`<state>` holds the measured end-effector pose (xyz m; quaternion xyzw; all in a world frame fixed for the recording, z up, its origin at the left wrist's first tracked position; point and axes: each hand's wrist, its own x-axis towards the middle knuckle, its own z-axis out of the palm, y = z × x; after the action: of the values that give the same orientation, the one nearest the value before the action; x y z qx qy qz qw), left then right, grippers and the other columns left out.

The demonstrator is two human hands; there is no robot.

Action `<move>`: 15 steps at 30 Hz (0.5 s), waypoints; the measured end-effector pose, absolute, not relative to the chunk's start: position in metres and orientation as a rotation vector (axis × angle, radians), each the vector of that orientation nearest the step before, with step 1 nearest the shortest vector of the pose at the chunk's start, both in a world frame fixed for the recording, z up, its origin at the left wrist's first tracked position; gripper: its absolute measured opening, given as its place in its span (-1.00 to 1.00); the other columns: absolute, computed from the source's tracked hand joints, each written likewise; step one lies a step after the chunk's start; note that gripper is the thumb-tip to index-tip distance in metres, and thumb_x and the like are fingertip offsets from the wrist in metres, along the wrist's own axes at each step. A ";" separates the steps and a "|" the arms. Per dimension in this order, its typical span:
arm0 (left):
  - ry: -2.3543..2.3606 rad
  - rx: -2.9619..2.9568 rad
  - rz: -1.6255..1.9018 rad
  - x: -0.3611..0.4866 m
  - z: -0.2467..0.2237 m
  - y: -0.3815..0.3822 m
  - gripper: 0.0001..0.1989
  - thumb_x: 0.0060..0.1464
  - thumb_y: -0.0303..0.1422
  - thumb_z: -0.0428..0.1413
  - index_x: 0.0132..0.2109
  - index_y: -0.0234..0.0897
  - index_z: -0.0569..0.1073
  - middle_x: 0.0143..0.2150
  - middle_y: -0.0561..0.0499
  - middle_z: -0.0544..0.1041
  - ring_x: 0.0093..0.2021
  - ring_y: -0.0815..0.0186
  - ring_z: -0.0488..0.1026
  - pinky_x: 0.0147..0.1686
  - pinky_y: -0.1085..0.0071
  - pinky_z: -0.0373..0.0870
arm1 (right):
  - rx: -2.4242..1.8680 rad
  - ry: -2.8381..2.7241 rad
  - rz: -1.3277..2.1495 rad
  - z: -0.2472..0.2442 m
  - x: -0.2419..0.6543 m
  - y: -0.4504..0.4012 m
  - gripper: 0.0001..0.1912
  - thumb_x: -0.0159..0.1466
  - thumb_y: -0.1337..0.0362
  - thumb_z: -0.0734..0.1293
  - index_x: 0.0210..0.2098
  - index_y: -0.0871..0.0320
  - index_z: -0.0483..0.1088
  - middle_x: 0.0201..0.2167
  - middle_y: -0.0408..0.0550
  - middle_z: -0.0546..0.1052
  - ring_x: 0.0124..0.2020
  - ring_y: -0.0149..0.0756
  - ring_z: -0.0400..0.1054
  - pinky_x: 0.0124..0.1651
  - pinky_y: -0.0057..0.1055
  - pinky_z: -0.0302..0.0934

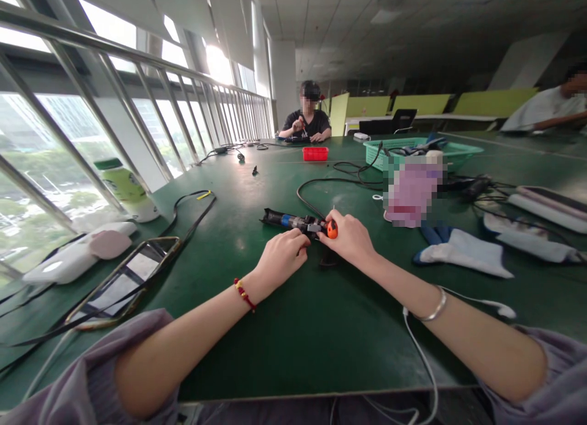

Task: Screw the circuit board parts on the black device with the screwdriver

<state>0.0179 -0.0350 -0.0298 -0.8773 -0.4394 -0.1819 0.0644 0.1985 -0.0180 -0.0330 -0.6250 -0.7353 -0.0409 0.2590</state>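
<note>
A black elongated device with a blue band [287,220] lies on the green table [284,327] with a black cable running from it. My left hand [280,257] presses on its near end, fingers curled over it. My right hand [351,236] grips a small screwdriver with an orange handle [332,229], its tip pointing at the device next to my left fingers. A red bead bracelet is on my left wrist, a silver bangle on my right.
A phone in a clear case [126,278] and a white pouch [73,257] lie at left by a green-capped bottle [125,186]. White and blue gloves [463,251] lie at right. A green basket [413,150] and red box [315,153] stand farther back. Another person sits at the far end.
</note>
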 end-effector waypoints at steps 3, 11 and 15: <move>-1.359 -2.643 -0.710 0.015 -0.028 -0.034 -0.80 0.03 -0.53 0.00 -0.21 -0.26 0.44 -0.23 0.01 0.49 -0.34 0.35 0.46 -0.39 0.47 0.36 | -1.651 -1.991 0.013 -0.035 0.201 -0.018 -0.74 0.13 0.14 0.31 -0.19 0.08 0.33 -0.37 -0.05 0.44 -0.34 -0.26 0.33 -0.33 -0.44 0.12; -1.280 -2.581 -1.048 0.022 -0.016 -0.012 -0.83 0.05 -0.54 0.01 -0.20 -0.28 0.40 -0.25 0.01 0.49 -0.27 0.34 0.47 -0.31 0.47 0.37 | -1.624 -1.993 0.103 -0.035 0.205 -0.017 -0.72 0.13 0.18 0.30 -0.16 0.09 0.31 -0.32 -0.04 0.41 -0.34 -0.28 0.32 -0.31 -0.44 0.15; -1.221 -2.614 -0.980 0.030 -0.017 -0.006 -0.85 0.11 -0.52 -0.01 -0.20 -0.28 0.40 -0.22 0.00 0.49 -0.28 0.35 0.45 -0.33 0.48 0.34 | -1.613 -2.005 0.105 -0.035 0.206 -0.017 -0.73 0.14 0.19 0.31 -0.16 0.09 0.31 -0.32 -0.04 0.42 -0.32 -0.27 0.33 -0.31 -0.44 0.16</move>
<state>0.0300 -0.0057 -0.0166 -0.8570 -0.4002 -0.3213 0.0473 0.2056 -0.0172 -0.0345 -0.6013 -0.7475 0.0391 0.2796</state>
